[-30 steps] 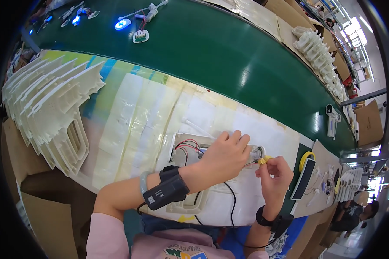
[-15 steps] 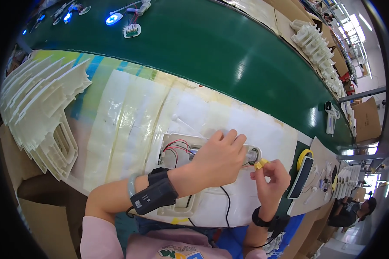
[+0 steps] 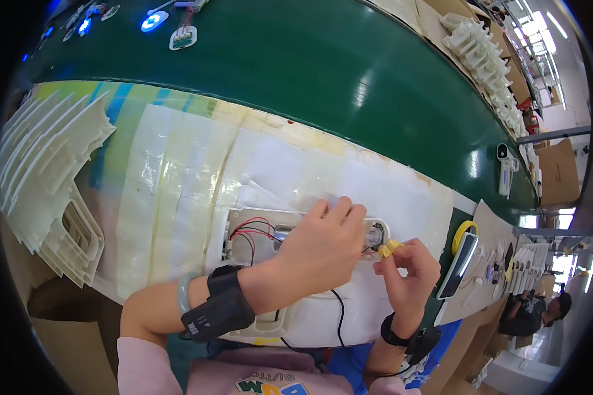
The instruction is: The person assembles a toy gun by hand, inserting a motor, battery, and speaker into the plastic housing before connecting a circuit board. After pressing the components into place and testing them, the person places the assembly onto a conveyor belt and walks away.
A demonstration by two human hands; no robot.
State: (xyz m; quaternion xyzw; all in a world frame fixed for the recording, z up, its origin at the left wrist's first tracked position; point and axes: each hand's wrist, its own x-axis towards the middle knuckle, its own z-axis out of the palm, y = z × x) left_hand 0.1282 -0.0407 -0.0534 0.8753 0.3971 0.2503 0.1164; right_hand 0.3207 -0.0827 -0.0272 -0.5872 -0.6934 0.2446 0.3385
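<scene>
A white plastic housing (image 3: 240, 217) lies open on the covered table in front of me, with red and black wires (image 3: 254, 227) at its left end and a clear round part (image 3: 374, 237) at its right end. My left hand (image 3: 326, 247) is over its middle, fingers bent and closed; their tips and whatever they pinch are hidden behind the hand. At the right end, my right hand (image 3: 412, 276) pinches a crumpled strip of yellow tape (image 3: 389, 248) between thumb and index finger, close to thin wires beside the clear part. Both wrists carry black strapped devices.
Stacked white plastic shells (image 3: 46, 178) stand at the left. Across the far side runs a green belt (image 3: 277, 85) with lit blue lamp parts (image 3: 155, 21) and a white device (image 3: 505, 171). A phone (image 3: 458, 266) and a yellow tape roll (image 3: 464, 236) are to the right.
My view has shifted slightly, so the table and shells sit further left. Both hands keep nearly the same pose, the yellow tape still pinched at the housing's right end.
</scene>
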